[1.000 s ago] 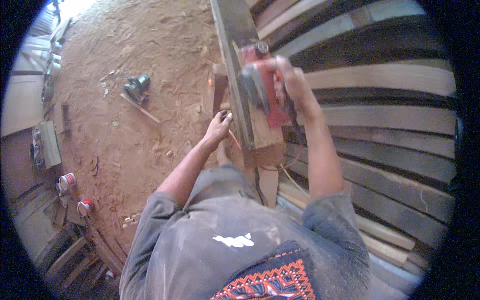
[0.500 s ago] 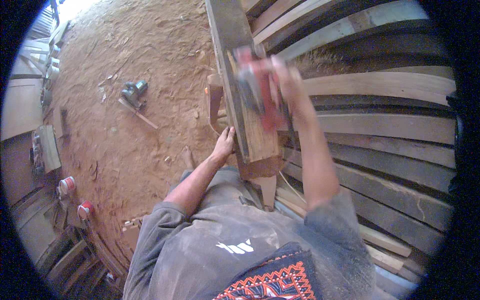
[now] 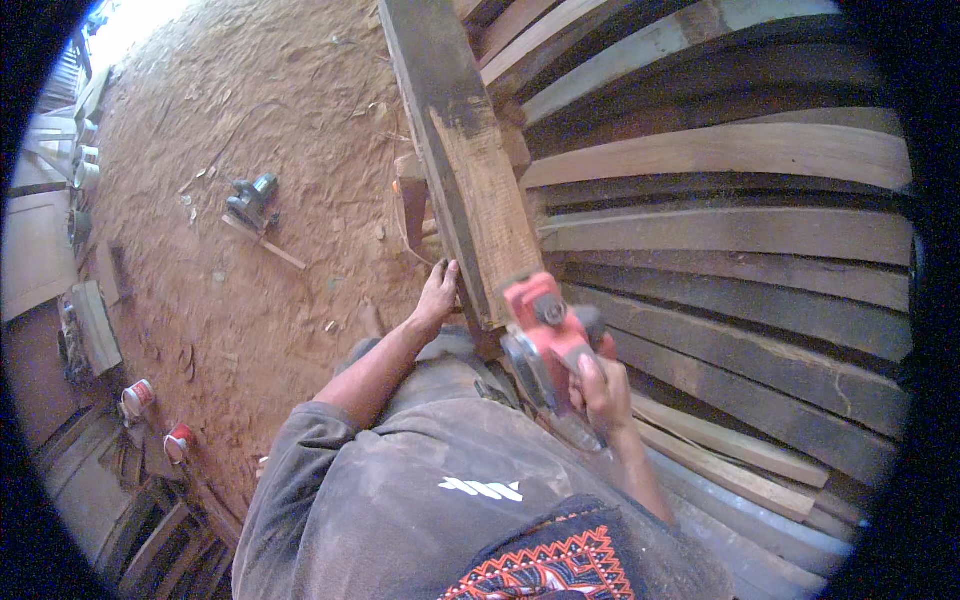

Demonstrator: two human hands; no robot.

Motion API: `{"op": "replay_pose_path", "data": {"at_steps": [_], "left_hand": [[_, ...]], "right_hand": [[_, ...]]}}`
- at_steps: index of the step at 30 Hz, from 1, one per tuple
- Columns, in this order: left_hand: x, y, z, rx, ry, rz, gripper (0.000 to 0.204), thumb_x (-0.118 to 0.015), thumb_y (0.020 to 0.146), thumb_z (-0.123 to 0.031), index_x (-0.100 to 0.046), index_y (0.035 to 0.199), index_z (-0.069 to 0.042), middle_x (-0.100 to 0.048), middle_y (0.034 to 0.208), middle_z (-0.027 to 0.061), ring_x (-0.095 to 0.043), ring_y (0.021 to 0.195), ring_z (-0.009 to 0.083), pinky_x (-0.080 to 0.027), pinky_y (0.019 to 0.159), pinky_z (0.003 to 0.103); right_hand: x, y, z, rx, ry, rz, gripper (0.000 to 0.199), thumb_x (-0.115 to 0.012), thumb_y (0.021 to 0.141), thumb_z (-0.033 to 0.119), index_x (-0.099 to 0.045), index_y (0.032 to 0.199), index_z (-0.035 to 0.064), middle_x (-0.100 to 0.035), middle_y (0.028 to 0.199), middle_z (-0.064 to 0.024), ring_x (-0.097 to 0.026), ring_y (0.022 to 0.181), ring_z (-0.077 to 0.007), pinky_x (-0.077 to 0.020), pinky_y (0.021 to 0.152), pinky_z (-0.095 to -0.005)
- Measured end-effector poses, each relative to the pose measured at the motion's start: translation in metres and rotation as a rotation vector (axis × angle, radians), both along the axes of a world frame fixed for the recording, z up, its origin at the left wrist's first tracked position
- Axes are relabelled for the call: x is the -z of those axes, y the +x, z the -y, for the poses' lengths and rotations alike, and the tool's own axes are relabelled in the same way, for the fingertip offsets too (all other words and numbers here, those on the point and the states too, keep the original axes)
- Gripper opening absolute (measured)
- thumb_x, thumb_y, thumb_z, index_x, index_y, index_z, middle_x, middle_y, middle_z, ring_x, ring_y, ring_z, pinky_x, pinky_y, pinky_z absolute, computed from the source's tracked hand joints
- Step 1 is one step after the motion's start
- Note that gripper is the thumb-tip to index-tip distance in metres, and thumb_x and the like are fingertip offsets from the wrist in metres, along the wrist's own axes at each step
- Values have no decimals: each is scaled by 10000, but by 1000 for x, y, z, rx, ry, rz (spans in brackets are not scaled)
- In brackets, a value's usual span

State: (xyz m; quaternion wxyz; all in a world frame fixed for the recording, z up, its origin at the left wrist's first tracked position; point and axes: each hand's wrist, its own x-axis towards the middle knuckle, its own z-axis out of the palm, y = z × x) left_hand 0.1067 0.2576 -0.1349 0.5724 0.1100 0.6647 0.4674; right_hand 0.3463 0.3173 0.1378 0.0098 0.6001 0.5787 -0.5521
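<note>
A long wooden beam (image 3: 492,200) stretches away from my body. Its far part is dark and rough; the nearer top face is pale, freshly bared wood. My right hand (image 3: 603,393) is wrapped round the rear handle of a red electric hand planer (image 3: 548,325). The planer's front overlaps the beam's near end, while its rear reaches back toward my shirt. At the beam's left edge, close to that end, my left hand (image 3: 437,294) grips the side; some of its fingers are hidden.
Many planks (image 3: 720,235) are stacked along the right. On the dirt floor at left lies a green power tool (image 3: 250,200) beside a thin wood strip. Two red-and-white tubs (image 3: 178,443) stand lower left, near wooden boards and a panel (image 3: 40,245).
My right hand has drawn the planer back toward me, from farther along the beam to its near end. The pale planed strip now shows. My left hand stays at the beam's edge.
</note>
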Motion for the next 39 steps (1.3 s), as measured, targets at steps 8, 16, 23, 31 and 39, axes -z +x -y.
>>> {"op": "replay_pose_path", "data": {"at_steps": [8, 16, 23, 31, 39], "left_hand": [[-37, -8, -2, -14, -39, 28, 672, -516, 1050, -507, -453, 1484, 1, -597, 1370, 162, -603, 1167, 273, -533, 897, 410], [-8, -47, 34, 25, 51, 371, 693, -551, 1030, -528, -402, 1539, -82, -579, 1430, 130, -629, 1209, 291, -559, 854, 438], [-9, -116, 146, -282, -349, 331, 553, -586, 1037, -428, -493, 1427, -49, -645, 1292, 136, -667, 1126, 242, -546, 820, 375], [-30, -112, 116, -271, 116, 121, 546, -609, 1032, -385, -491, 1411, -10, -633, 1335, 136, -683, 1132, 250, -552, 848, 368], [67, -147, 371, -687, -590, 137, 547, -677, 974, -330, -482, 1378, -16, -650, 1181, 140, -696, 976, 296, -570, 737, 411]], "right_hand": [[26, -273, -203, -186, 282, -439, 563, -470, 1014, 583, -630, 787, 93, -494, 590, 45, -466, 486, -95, -398, 458, -297], [40, -92, -69, -982, 1341, -116, 492, -581, 950, 77, -503, 1436, 73, -618, 1306, -138, -653, 850, -302, -521, 983, -464], [-10, -77, 1, -224, 140, -93, 544, -419, 1033, 473, -689, 860, 34, -547, 569, -6, -541, 526, -134, -434, 539, -328], [38, -308, -186, -177, 167, -440, 547, -452, 1031, 551, -688, 856, 90, -537, 619, 1, -508, 501, -123, -433, 485, -313], [9, -72, 10, -299, 364, -269, 544, -425, 1053, 471, -623, 728, 82, -534, 550, -22, -536, 478, -151, -425, 467, -344]]}}
